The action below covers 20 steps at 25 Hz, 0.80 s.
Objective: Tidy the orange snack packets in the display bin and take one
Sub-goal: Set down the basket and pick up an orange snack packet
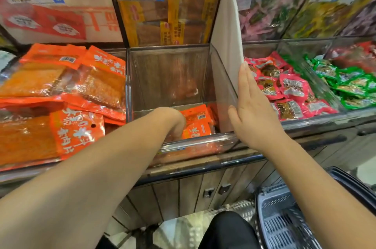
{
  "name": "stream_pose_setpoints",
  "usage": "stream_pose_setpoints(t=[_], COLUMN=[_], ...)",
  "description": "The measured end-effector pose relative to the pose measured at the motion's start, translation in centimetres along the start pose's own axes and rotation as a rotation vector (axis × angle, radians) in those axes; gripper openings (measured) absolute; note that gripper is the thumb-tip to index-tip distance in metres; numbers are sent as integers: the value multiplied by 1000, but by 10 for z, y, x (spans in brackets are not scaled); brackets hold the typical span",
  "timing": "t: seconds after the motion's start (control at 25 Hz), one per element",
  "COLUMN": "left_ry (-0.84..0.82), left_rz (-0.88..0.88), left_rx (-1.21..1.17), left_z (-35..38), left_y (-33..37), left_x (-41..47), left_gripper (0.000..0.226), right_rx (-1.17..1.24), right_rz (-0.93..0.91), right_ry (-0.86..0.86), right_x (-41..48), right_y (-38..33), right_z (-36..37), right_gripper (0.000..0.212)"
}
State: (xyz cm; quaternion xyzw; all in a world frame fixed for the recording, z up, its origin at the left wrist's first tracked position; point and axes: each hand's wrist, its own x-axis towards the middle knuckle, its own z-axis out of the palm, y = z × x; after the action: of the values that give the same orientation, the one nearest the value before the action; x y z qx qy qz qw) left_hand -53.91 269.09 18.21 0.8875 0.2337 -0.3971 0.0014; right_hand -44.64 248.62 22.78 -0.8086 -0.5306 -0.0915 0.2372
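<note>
Orange packets (pixel 196 124) sit just right of the left hand (pixel 172 119), its fingers' grip hidden; right hand (pixel 252 114) flat, released, against the bin (pixel 168 78).

Your clear-walled display bin (pixel 168 78) stands nearly empty; you see a few orange snack packets (pixel 196 122) lying flat, overlapping, at its front-right bottom.
</note>
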Motion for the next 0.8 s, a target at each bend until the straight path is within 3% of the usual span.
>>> stream_pose_setpoints(t=[0.08,0.2,0.36,0.44,0.56,0.68,0.8], left_ry=[159,610,945,1027,1093,1068,1011], left_rz=[1,60,320,411,462,472,515], left_rx=[-138,-513,-1171,-1397,-1524,-1529,-1527], left_z=[-6,-15,-3,9,23,34,39], left_y=[-2,-15,-24,-18,-9,-8,-8], left_x=[-20,-61,-115,-135,-151,-152,-150], left_gripper=[46,47,43,27,25,26,28], right_rx=[12,42,139,393,877,999,1087], right_rz=[-11,-1,-86,-85,50,92,152], right_ry=[3,33,324,377,89,28,47], right_x=[0,-3,-4,-1,5,5,4], right_y=[0,0,-13,-31,-63,-69,-68], right_z=[0,-2,-13,-20,-21,-9,-7], right_gripper=[85,81,68,62,43,20,16])
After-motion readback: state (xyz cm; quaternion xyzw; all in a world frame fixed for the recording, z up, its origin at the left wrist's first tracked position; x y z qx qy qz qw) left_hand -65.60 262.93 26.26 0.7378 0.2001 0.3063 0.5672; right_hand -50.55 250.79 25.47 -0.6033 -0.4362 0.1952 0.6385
